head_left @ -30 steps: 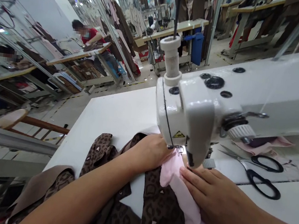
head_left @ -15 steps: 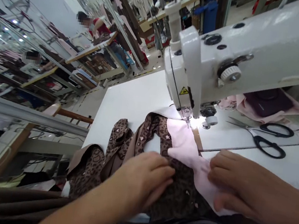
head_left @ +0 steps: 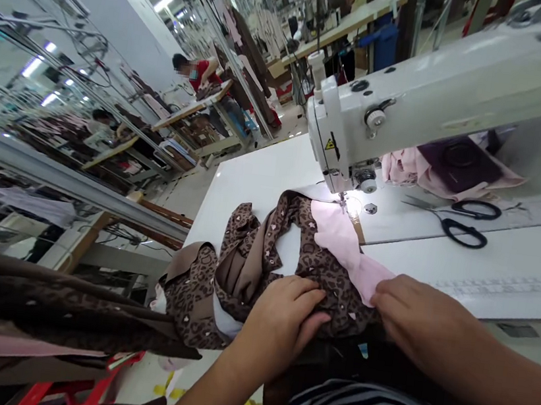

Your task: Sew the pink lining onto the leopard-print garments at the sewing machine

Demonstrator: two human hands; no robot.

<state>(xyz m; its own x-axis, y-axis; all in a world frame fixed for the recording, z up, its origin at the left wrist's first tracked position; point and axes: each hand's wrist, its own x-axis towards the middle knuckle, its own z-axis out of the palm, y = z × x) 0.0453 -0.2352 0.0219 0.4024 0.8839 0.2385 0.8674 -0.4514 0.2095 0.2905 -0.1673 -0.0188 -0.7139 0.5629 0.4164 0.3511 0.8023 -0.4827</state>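
A brown leopard-print garment piece lies bunched at the front of the sewing table, with a pink fabric piece along its right side. The upper ends of both reach under the needle area of a white sewing machine. My left hand rests on the leopard-print fabric, fingers bent and closed over it near the lower edge. At the pink piece's lower right end, my right hand pinches its edge; the fingertips are partly hidden from view.
Black-handled scissors lie right of the needle. Behind them, a dark purple item sits on pink cloth. Draped brown fabric hangs at left, above a red frame. A co-worker sits at another table.
My view has shifted. My right hand has closed in on the lower end of the pink fabric, which now stretches straighter toward it. The left hand stays on the leopard-print fabric.
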